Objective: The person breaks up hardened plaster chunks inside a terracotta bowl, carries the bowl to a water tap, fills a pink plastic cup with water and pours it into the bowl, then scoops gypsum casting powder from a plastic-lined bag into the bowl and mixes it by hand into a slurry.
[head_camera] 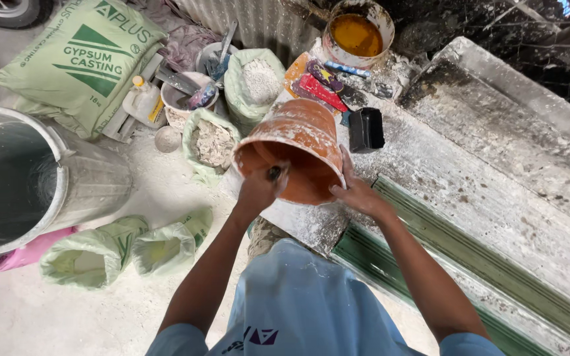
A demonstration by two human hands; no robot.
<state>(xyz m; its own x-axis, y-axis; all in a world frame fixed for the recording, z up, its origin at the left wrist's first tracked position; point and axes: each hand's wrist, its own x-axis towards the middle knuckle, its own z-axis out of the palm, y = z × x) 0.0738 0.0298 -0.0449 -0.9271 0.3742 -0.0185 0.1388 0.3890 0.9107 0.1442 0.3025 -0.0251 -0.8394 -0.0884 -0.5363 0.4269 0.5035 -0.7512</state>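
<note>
The right hand (357,192) holds the tipped orange bucket (295,148) by its rim. The left hand (258,191) grips a dark handle (274,173) inside it.

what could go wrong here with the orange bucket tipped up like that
The orange bucket is tilted toward the person, steadied only by the right hand at its rim while the left hand works a tool inside. It could slip off the dusty bench edge. Anything loosened may fall onto the person's blue shirt. A slide could also knock the black container close behind it.
</note>
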